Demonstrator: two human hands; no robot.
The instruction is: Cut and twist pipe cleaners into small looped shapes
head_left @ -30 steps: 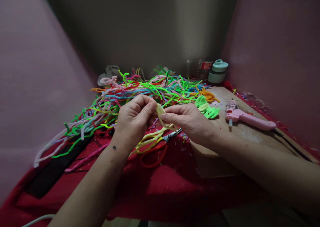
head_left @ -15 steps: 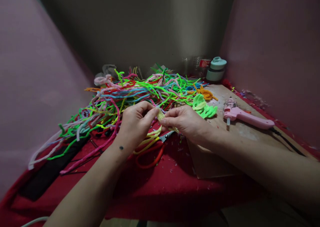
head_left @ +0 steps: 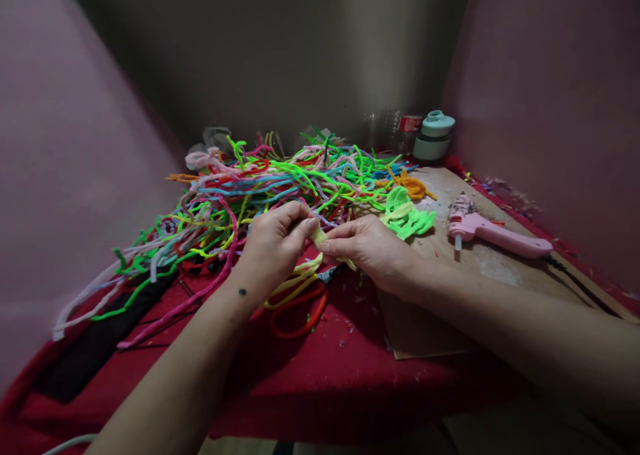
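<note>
A pale yellow fuzzy pipe cleaner piece (head_left: 318,235) is pinched between my two hands at the middle of the view. My left hand (head_left: 280,238) grips its upper left end with thumb and forefinger. From the other side, my right hand (head_left: 367,247) pinches the lower part, and a bit of yellow sticks out below its fingers. Scissors with red and yellow handles (head_left: 303,318) lie on the cloth under my hands, their blades partly hidden. Just beyond my right hand sits a bright green fuzzy leaf-like piece (head_left: 411,218) with a pale yellow strip.
A big tangled heap of coloured pipe cleaners (head_left: 300,175) spreads behind my hands. On the right, a pink glue gun (head_left: 500,231) rests on a brown board (head_left: 440,331). A mint-lidded container (head_left: 434,137) stands at the back. Red cloth (head_left: 340,381) covers the table.
Both hands keep their pinch on the yellow piece, with only a slight shift of the fingers. The whole view has moved very slightly; nothing else differs.
</note>
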